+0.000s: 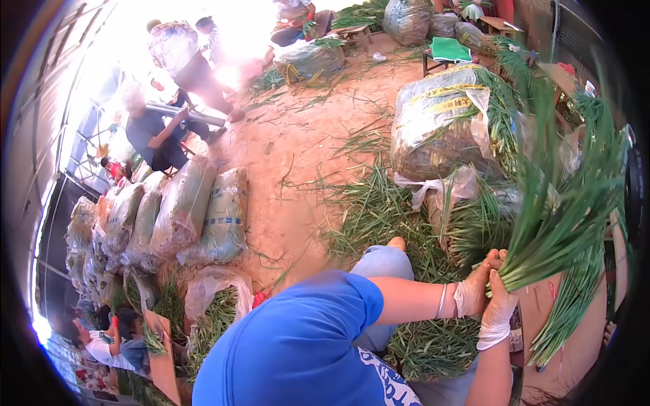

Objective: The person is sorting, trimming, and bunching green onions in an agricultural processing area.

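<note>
My left hand [476, 289], in a thin translucent glove with a bracelet at the wrist, is closed around the stem end of a bunch of long green chives [552, 230]. Right below it, my right hand [500, 312], gloved the same way, grips the base of that bunch too. The leaves fan up and to the right, slightly blurred. Under them, another bunch of chives [572, 304] lies on a brown board [582, 348]. Loose chives [433, 345] are piled on the ground by my legs.
A large plastic-wrapped bale [440, 125] stands ahead beside a stool with a green top [449, 49]. Several wrapped bales [183, 210] line the left. A seated person [152, 132] holds a silvery roll; other people work at the far side and lower left. Leaf scraps litter the earthen floor [291, 169].
</note>
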{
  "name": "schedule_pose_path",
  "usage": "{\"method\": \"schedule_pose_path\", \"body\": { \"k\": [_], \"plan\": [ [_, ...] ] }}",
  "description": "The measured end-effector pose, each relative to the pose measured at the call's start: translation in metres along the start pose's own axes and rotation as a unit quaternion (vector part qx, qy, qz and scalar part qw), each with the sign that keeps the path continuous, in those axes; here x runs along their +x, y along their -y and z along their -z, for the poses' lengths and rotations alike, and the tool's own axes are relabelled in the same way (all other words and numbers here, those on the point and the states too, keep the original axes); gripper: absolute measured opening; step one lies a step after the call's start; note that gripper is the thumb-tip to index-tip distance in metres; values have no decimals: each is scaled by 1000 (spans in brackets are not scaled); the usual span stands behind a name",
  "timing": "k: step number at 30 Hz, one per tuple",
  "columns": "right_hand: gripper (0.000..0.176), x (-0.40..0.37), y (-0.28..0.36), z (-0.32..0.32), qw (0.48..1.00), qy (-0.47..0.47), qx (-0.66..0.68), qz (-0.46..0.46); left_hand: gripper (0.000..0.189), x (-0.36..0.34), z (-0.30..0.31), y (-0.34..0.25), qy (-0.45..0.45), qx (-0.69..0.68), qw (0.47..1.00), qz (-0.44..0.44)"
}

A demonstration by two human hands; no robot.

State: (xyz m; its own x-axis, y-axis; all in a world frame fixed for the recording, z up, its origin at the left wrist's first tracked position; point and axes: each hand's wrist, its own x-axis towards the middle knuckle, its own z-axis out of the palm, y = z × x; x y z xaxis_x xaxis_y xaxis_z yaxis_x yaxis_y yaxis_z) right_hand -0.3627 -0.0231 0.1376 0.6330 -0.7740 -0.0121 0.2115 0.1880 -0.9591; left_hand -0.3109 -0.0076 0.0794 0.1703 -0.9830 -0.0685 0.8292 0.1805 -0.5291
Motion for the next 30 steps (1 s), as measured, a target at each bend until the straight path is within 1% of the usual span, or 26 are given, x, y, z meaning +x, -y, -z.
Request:
{"method": "schedule_pose_path", "body": {
  "k": [1,2,3,4,5,6,7,8,9,10,11,12,13,14,15,17,18,21,22,23,24,25,26,27,28,30],
  "plan": [
    [37,-4,-7,3,999,-16,4,-28,10,-4,7,-3,-14,18,1000,-15],
    [35,-5,0,2,999,-2,14,-43,16,-3,10,-7,-22,29,999,-31],
    [32,-6,-6,1,999,-31,13,-24,28,-3,20,-13,17,65,998,-15],
    [29,-8,-4,-6,997,-49,39,-36,41,-3,32,-20,58,102,993,-2],
    [27,-10,1,-12,994,-75,62,-42,55,-8,26,-21,99,139,985,8],
    [25,-10,2,-8,996,-54,59,-40,56,-14,21,-19,36,237,970,-34],
    [23,-9,3,-3,997,-35,55,-38,57,-24,0,-9,-34,334,940,-63],
    [20,-10,8,-5,991,-48,119,-39,59,-21,-3,-20,54,294,953,55],
    [18,-11,15,-2,988,-17,147,-45,62,-17,-5,-32,134,268,938,177],
    [20,-15,24,-2,988,-11,143,-47,63,-35,-49,-3,-88,452,888,22],
    [23,-19,34,0,990,6,123,-71,60,-34,-48,-12,-69,493,867,25],
    [26,-22,34,5,993,31,88,-74,57,-47,-84,16,-103,523,846,-4],
    [23,-25,37,6,993,46,72,-78,60,-34,-58,-17,-24,530,845,62],
    [22,-28,34,7,992,43,76,-89,68,-26,-50,-29,-78,493,865,44],
    [20,-32,30,8,990,43,82,-103,73,-36,-70,-19,-34,476,877,62],
    [18,-38,31,8,992,50,78,-92,94,-43,-76,-12,-25,470,881,38],
    [19,-39,32,10,990,61,84,-91,94,-45,-79,-6,-24,467,883,44],
    [20,-42,35,17,984,76,113,-112,99,-52,-83,1,-29,496,868,3],
    [22,-43,47,11,983,71,130,-109,91,-52,-76,-7,20,600,798,47],
    [22,-43,46,10,983,75,126,-114,84,-54,-67,-18,66,694,711,90],
    [20,-44,45,13,979,123,83,-141,72,-59,-60,-33,143,687,696,154],
    [18,-46,42,15,971,168,38,-167,72,-60,-64,-30,142,683,701,151],
    [17,-46,33,16,961,205,32,-182,73,-61,-71,-23,144,705,679,141],
    [17,-48,32,18,960,205,29,-187,74,-60,-75,-19,146,728,657,132],
    [17,-49,37,13,947,235,27,-217,93,-58,-76,-18,186,679,693,155],
    [20,-46,39,14,912,315,0,-263,92,-60,-80,-18,192,672,693,178]
  ]
}}
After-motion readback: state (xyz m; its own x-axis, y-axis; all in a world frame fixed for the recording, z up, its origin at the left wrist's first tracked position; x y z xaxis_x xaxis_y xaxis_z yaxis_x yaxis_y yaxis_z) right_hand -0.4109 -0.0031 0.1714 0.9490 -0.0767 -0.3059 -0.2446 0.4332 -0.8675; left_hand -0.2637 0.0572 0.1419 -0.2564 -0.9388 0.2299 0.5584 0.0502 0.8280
